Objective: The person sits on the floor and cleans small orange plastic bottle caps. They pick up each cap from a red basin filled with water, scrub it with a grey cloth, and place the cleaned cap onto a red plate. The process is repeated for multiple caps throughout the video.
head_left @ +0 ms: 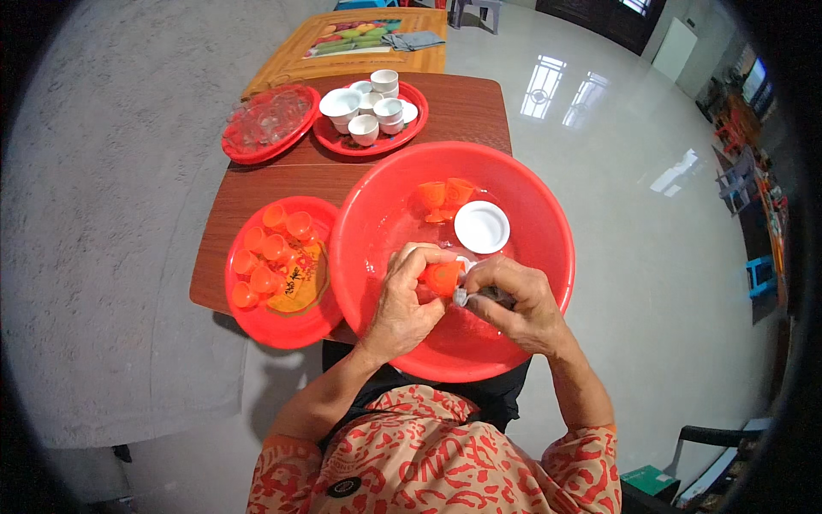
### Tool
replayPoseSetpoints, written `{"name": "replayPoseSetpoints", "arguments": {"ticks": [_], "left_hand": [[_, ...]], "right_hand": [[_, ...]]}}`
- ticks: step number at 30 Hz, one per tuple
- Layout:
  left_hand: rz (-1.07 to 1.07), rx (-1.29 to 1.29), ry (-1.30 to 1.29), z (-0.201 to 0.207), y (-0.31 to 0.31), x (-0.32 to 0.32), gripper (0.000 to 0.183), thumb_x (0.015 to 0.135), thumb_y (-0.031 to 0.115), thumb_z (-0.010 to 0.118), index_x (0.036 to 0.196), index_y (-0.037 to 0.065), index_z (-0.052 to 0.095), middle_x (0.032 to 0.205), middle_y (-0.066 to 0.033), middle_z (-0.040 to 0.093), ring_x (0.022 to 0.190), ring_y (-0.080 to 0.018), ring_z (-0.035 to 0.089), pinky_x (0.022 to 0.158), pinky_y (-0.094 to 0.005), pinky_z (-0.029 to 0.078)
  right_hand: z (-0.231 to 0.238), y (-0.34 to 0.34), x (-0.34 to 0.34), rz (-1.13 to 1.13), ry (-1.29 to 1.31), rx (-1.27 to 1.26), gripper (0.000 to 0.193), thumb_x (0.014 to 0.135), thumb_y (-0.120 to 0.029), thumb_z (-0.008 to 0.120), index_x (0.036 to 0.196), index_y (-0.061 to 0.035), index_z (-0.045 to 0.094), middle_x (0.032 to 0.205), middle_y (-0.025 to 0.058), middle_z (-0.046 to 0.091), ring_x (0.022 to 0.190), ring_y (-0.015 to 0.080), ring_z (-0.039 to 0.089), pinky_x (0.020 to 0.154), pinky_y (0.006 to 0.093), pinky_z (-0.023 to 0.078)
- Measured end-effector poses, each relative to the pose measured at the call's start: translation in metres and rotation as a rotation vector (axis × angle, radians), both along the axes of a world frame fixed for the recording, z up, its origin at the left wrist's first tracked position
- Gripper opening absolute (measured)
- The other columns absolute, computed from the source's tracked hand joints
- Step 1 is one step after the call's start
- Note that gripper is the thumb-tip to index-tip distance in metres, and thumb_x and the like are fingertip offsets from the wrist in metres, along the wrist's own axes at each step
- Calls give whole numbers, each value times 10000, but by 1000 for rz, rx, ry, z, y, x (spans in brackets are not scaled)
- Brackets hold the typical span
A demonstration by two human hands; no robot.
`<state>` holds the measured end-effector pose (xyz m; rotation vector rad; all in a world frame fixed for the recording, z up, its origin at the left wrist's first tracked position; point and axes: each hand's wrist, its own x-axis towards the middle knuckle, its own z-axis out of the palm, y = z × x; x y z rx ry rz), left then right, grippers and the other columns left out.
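Observation:
Over a large red basin (360, 201) of water, my left hand (402, 291) grips a small orange cup (443, 277). My right hand (514, 300) is closed on a greyish-white cloth (461, 297) beside the cup's mouth; much of the cloth is hidden by the fingers. A white round dish (482, 227) lies in the basin just beyond my hands. Several more orange cups (445, 199) sit in the water near the far wall of the basin.
Left of the basin, a red tray (248, 310) holds several orange cups (274, 248). Farther back on the brown table (467, 107) stand a tray of white cups (364, 130) and a red tray of clear glasses (272, 118). A grey cloth (413, 40) lies on the far table.

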<state>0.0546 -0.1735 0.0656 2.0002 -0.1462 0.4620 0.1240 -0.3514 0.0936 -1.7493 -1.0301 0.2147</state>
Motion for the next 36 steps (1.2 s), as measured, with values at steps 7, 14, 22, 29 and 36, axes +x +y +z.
{"name": "replayPoseSetpoints", "arguments": {"ticks": [7,14,22,29,36], "left_hand": [[11,16,11,-2,-4,1,444,690,-49,688,1107,23,555,1058,-98,560,1050,-228,553,946,-339,423],[-35,-439,232,-16,-3,2,330,868,79,648,1172,25,530,1050,-69,588,930,-161,589,812,-257,477],[-109,-1225,555,-16,14,4,286,962,237,543,1193,68,541,1052,-74,631,846,-145,604,670,-303,508],[-148,-1333,517,-10,9,2,266,983,210,483,1203,72,539,1140,-62,608,1047,-153,580,825,-360,514],[-492,-1579,373,-40,12,-1,268,999,178,429,1223,63,519,1200,-69,578,1116,-175,559,987,-336,455]], "right_hand": [[-13,14,-1,-261,-103,167,183,761,97,615,911,-6,591,892,87,621,747,174,636,630,298,519],[-29,-9,19,-288,-466,-727,105,836,-76,578,935,-45,594,842,151,575,817,326,634,623,409,544],[-43,-17,20,162,-334,-994,176,861,-103,543,1022,-67,604,1004,176,595,909,335,639,747,396,555],[8,11,-8,-82,-88,-28,308,715,89,652,995,-20,584,919,107,558,863,245,608,739,331,502],[-8,38,-25,-176,-406,99,349,745,59,685,1064,-25,569,981,145,500,877,280,578,735,358,502]]}}
